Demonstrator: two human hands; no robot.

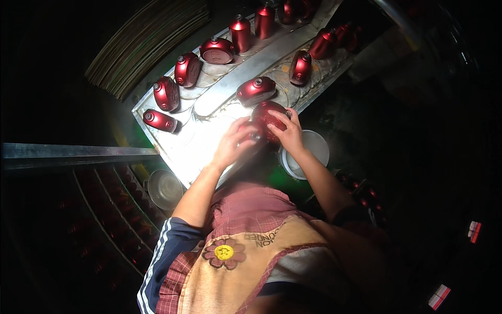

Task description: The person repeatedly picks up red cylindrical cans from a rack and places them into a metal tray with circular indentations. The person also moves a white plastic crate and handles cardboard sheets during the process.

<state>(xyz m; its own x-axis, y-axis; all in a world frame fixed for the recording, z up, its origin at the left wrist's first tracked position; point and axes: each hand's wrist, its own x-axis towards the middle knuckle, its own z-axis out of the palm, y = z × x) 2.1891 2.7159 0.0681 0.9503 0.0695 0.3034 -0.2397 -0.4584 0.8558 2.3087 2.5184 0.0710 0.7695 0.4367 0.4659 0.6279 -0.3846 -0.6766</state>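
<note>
Over the near edge of a brightly lit metal conveyor table (184, 153), my left hand (230, 144) is closed around a shiny red bottle (253, 135), slightly smeared by motion. Close beside it, my right hand (288, 133) grips another red bottle (270, 111), fingers spread over its side and neck. The two bottles almost meet; whether they touch, I cannot tell. Just beyond my hands a flat-sided red bottle (256, 90) stands on the table with its neck up.
More red bottles (217, 51) line the conveyor's far lane, past a metal divider (246, 68). A pale bucket (312, 152) stands by my right forearm, a metal pot (164, 188) left of my left one. Stacked cardboard sheets (141, 44) lie at the far left; a metal rail (78, 152) juts out leftward.
</note>
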